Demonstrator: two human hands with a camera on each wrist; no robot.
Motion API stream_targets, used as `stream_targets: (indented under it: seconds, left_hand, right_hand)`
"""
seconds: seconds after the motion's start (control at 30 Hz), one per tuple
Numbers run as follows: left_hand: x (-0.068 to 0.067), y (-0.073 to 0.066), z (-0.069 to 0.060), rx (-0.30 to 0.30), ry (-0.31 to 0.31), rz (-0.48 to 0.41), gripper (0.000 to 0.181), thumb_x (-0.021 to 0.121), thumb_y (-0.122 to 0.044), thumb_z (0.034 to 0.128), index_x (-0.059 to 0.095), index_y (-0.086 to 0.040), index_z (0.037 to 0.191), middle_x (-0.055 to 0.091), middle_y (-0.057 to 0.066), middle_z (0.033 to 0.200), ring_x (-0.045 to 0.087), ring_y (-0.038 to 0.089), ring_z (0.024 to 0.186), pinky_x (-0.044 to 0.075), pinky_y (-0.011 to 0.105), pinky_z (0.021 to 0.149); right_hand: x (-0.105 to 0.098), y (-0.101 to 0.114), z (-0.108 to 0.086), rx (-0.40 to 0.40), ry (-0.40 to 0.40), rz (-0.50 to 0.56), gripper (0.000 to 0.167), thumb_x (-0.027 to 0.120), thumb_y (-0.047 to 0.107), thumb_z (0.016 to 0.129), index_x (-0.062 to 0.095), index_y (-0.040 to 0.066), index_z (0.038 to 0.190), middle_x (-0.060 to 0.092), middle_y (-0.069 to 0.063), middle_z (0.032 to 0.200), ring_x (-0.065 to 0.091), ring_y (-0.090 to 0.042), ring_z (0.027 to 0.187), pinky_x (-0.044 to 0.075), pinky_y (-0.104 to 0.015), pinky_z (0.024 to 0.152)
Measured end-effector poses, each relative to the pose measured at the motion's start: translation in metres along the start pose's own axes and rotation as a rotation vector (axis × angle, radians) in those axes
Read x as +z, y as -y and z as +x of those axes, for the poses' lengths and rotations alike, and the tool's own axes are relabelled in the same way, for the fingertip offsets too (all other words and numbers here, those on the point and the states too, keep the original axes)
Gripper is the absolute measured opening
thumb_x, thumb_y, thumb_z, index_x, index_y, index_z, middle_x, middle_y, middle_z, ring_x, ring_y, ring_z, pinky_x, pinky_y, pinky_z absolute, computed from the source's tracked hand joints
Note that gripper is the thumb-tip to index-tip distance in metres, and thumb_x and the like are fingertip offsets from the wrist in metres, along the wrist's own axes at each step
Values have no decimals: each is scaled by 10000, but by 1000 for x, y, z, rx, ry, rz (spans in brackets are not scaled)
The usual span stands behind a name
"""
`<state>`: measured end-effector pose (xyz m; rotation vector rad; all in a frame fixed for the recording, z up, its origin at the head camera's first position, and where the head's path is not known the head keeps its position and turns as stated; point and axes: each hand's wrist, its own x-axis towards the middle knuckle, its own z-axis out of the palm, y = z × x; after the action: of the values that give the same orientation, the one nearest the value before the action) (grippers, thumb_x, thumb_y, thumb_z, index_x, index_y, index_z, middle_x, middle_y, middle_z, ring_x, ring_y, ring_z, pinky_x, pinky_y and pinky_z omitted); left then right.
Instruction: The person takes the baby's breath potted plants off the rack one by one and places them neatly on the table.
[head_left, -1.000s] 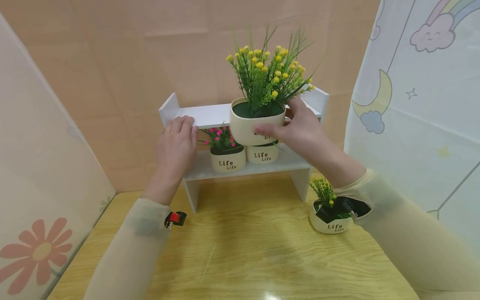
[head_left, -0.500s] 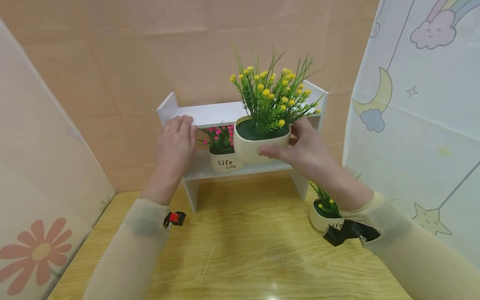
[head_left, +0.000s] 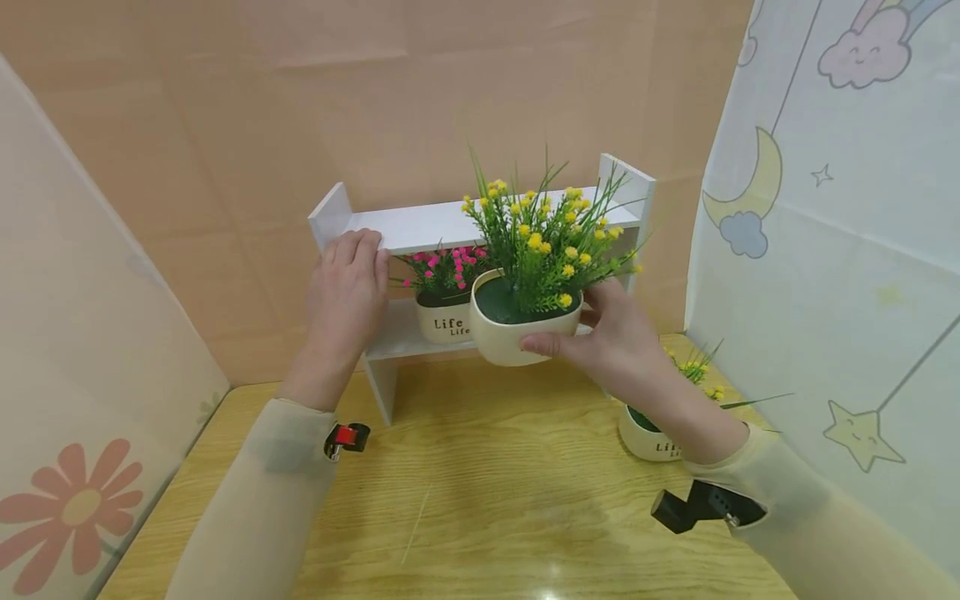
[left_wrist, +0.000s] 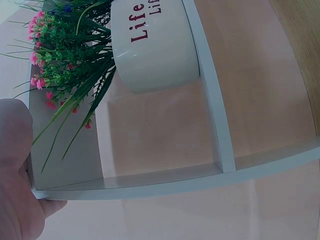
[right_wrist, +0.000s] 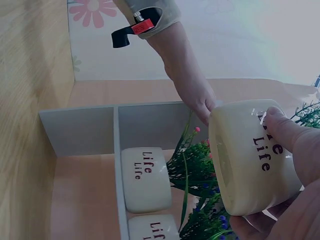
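Observation:
My left hand (head_left: 348,292) grips the left end of the white shelf's top board (head_left: 427,227); in the left wrist view the hand (left_wrist: 19,165) is at the shelf's corner. With thumb in front and fingers behind, my right hand (head_left: 626,350) holds a cream pot (head_left: 513,342) of yellow flowers in mid-air before the lower board. The right wrist view shows that pot (right_wrist: 250,155) tilted between thumb and fingers. Behind it, a pink-flowered pot (head_left: 438,323) stands on the lower board. Beside that one is another "Life" pot (right_wrist: 152,229), hidden in the head view.
Another yellow-flowered pot (head_left: 648,442) stands on the wooden table (head_left: 480,492) at the right, partly behind my right forearm. The shelf's raised right side panel (head_left: 630,187) is behind the held flowers. Printed cloth walls (head_left: 817,300) enclose the table.
My right hand has lowered the held yellow-flowered pot from in front of the top board to the lower board's front edge. The left hand keeps its grip on the shelf.

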<state>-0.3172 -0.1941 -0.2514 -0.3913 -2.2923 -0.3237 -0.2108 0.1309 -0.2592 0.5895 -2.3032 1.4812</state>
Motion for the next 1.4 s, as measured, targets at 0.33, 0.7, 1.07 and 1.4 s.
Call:
stream_targets:
  seconds: [0.33,0.7,1.07,1.4]
  left_hand:
    - [-1,0,-1,24,-7,0,412,461,-237,1190,620,41,1448,633,232,1457,554,433,1400,479,589,1168]
    - [-2,0,-1,13,0,-3,420,457,-244,1191,622,29,1464,626,218,1477,552,433,1403,465,583,1185]
    - [-5,2,-2,7,-4,-16,411,477,-231,1185,628,37,1457,624,226,1475,549,444,1390,454,570,1196]
    - [-9,3,-3,-1,11,-11,417,460,-241,1189,614,27,1468,614,223,1489,540,440,1398,456,572,1196]
  right_hand:
    - [12,-21,-26,73,2,17,833,1012,204,831,583,146,1542,663,-21,1455,628,-249,1376,501,-509,1179]
    - [20,-38,-53,258,76,3,862,990,434,836,575,145,1534,650,-34,1476,624,-278,1408,572,-475,1065]
    - [36,-68,-71,285,91,68,848,990,326,853,569,69,1542,606,-96,1570,537,-398,1482,544,-490,1113]
    - [46,-96,-85,300,66,22,908,998,332,841,521,108,1581,572,-110,1585,568,-395,1459,458,-538,1181]
